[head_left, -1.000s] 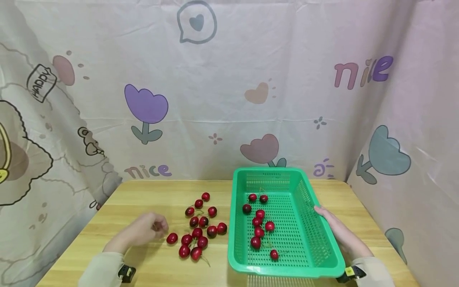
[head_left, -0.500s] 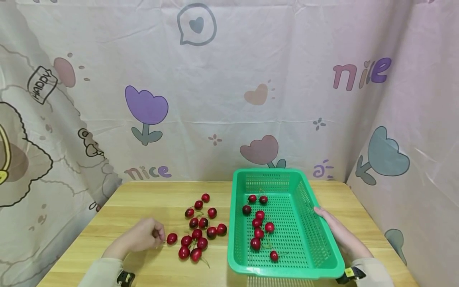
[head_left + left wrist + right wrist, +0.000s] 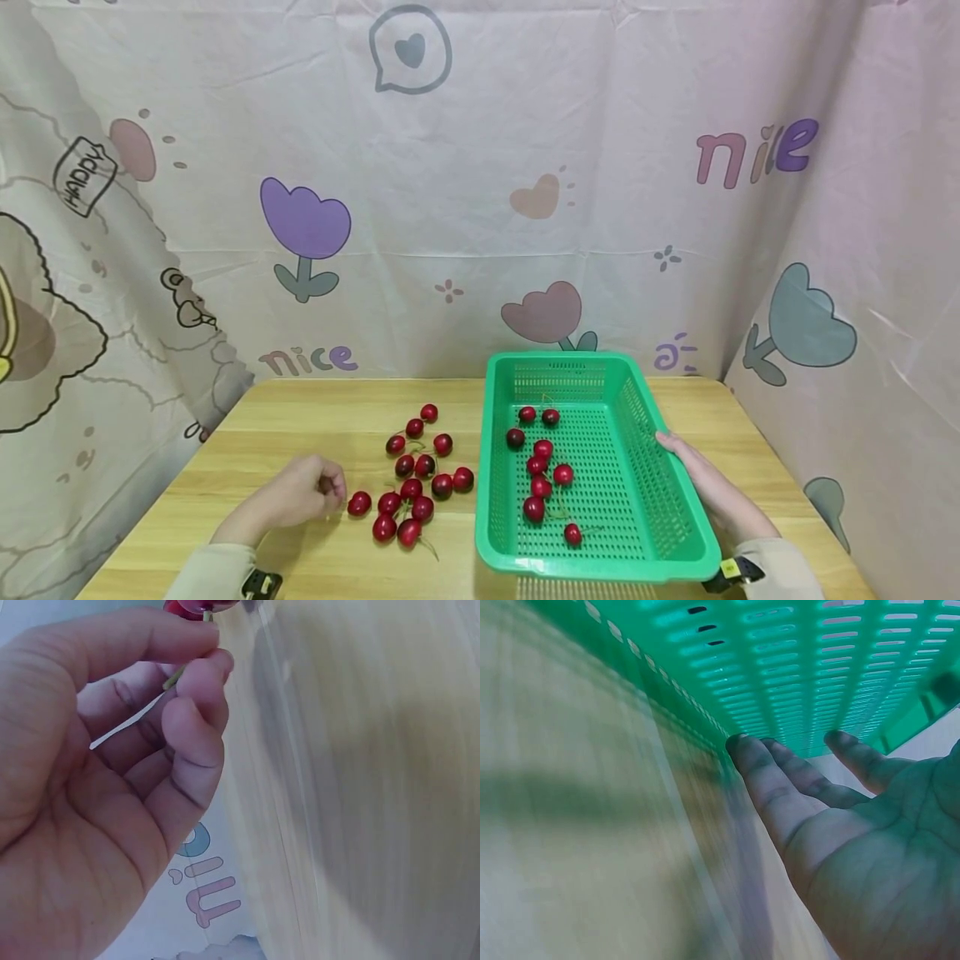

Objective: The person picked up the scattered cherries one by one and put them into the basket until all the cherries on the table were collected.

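My left hand (image 3: 292, 493) is low over the table at the left, beside the outermost cherry (image 3: 359, 503). In the left wrist view, thumb and forefinger pinch the short green stem (image 3: 175, 678) of a red cherry (image 3: 206, 604), mostly cut off by the top edge. My right hand (image 3: 712, 483) lies along the right side of a green plastic basket (image 3: 596, 568). Its straight fingers (image 3: 761, 769) touch the slotted side wall in the right wrist view. Several red cherries lie inside, mainly on the basket's left half.
Several more cherries (image 3: 411, 490) are grouped on the wooden table (image 3: 292, 408) between my left hand and the basket, some with stems. A patterned cloth (image 3: 420, 192) hangs behind the table and along both sides.
My left hand has come slightly down towards the outermost cherry, and its thumb and forefinger have closed on the stem. The right hand and basket have stayed put.
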Motion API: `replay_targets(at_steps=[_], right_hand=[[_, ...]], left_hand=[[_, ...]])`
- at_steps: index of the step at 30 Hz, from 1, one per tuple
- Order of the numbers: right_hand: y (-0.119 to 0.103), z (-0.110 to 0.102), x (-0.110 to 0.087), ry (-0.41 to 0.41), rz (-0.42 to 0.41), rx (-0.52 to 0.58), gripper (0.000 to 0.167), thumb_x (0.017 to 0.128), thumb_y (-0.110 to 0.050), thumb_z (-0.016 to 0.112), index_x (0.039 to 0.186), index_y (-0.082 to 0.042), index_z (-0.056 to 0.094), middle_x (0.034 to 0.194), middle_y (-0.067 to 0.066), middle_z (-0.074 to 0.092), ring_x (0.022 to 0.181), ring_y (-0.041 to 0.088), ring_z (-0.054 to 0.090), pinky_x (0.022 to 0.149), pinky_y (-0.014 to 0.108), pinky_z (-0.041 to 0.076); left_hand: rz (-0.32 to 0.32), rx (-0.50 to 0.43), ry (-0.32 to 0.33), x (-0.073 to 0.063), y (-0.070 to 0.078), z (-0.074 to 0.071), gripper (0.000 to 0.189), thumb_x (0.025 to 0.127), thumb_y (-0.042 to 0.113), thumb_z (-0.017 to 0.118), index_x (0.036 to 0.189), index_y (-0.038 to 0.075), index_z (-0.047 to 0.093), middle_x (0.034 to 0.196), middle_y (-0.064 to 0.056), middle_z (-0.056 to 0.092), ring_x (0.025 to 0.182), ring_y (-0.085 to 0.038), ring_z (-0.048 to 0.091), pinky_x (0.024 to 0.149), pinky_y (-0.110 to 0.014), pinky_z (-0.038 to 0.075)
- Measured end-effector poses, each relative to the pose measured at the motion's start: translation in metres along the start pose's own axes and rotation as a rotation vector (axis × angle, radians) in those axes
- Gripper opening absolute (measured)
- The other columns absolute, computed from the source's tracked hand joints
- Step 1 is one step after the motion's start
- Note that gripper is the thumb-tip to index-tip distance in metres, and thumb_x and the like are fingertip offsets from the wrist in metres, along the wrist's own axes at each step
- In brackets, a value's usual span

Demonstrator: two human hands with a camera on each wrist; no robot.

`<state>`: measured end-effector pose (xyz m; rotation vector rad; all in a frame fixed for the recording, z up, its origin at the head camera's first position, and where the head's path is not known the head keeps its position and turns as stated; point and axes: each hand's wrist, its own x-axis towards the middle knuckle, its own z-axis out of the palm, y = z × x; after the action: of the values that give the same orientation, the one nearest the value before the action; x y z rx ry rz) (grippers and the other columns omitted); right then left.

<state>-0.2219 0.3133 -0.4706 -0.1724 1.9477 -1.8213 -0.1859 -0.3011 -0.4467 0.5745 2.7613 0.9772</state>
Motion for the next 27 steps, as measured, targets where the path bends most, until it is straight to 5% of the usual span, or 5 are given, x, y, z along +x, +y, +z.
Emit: replay_targets(at_steps=[13, 27], right_hand=[[-0.001, -0.001, 0.000, 0.000, -0.006, -0.010, 0.084, 0.115, -0.056, 0.026, 0.170, -0.012, -0.019, 0.130, 0.014, 0.058, 0.108, 0.022, 0.070, 0.095, 0.046, 0.063], [0.000, 0.000, 0.000, 0.008, -0.003, -0.020, 0.084, 0.114, -0.056, 0.026, 0.170, -0.010, -0.019, 0.132, 0.015, 0.057, 0.108, 0.020, 0.069, 0.095, 0.044, 0.063]], left_hand=[[-0.003, 0.032, 0.043, 0.007, 0.005, -0.005, 0.015, 0.081, -0.003, 0.072, 0.085, 0.012, 0.072, 0.078, 0.003, 0.066, 0.071, -0.002, 0.056, 0.066, -0.021, 0.051], [0.004, 0.079, 0.089, 0.024, 0.033, -0.020, 0.007, 0.087, 0.004, 0.076, 0.088, 0.011, 0.073, 0.078, 0.006, 0.065, 0.072, -0.005, 0.057, 0.066, -0.022, 0.051]])
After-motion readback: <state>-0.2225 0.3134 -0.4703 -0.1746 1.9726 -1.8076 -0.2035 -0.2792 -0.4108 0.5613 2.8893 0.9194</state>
